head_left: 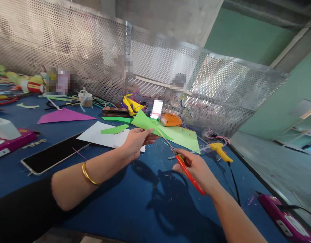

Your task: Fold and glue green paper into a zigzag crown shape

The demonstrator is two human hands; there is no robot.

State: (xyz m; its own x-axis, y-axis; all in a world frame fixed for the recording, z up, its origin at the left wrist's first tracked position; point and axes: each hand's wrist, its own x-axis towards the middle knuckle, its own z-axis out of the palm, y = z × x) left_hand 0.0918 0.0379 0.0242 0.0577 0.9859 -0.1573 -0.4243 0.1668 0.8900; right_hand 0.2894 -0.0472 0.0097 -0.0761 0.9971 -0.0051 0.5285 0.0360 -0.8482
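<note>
My left hand [139, 141] pinches a piece of green paper [143, 121] between thumb and fingers, above the blue table. In my right hand [193, 167] are red-handled scissors [188, 173], their blades pointing up and left at the green paper's edge. Whether the blades are cutting into it I cannot tell. Beneath and behind lie a white sheet [94, 135] with a green strip [115, 129] on it and a lighter green sheet [188, 136].
A yellow glue gun [220, 152] with its cord lies at right. Purple power strips [284, 216] sit at both sides. A dark-screened tablet [54, 153] and purple paper [65, 116] are at left. A perforated metal screen [160, 64] borders the table's back.
</note>
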